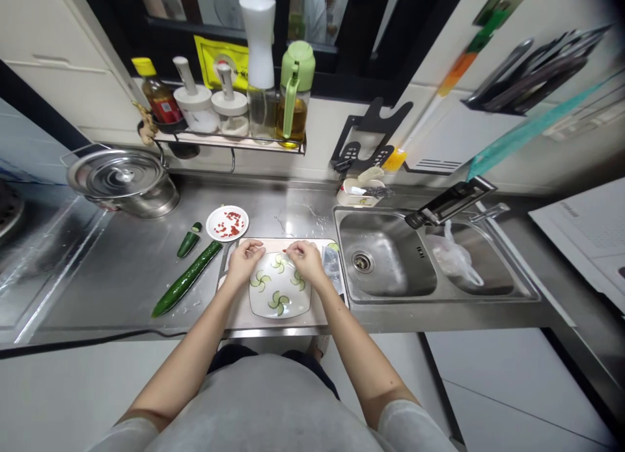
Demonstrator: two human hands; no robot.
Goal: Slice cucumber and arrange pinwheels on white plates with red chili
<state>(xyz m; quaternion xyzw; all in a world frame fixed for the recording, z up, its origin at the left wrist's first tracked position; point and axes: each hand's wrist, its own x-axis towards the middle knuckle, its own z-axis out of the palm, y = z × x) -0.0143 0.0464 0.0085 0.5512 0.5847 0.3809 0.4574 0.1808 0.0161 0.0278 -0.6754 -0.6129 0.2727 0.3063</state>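
A white square plate lies on the cutting board, with several pinwheels of thin cucumber slices on it. My right hand is over the plate's far right edge, its fingertips pinching a small red piece. My left hand is at the far left edge, thumb and fingers drawn together; anything between them is too small to make out. Beyond it sits a small white dish of red pieces. A long cucumber and a cut cucumber end lie left of the board.
At the board's right side lies a knife blade, partly behind my right arm. A double sink is to the right, with a plastic bag in its far basin. A steel pot stands back left, beside a bottle shelf.
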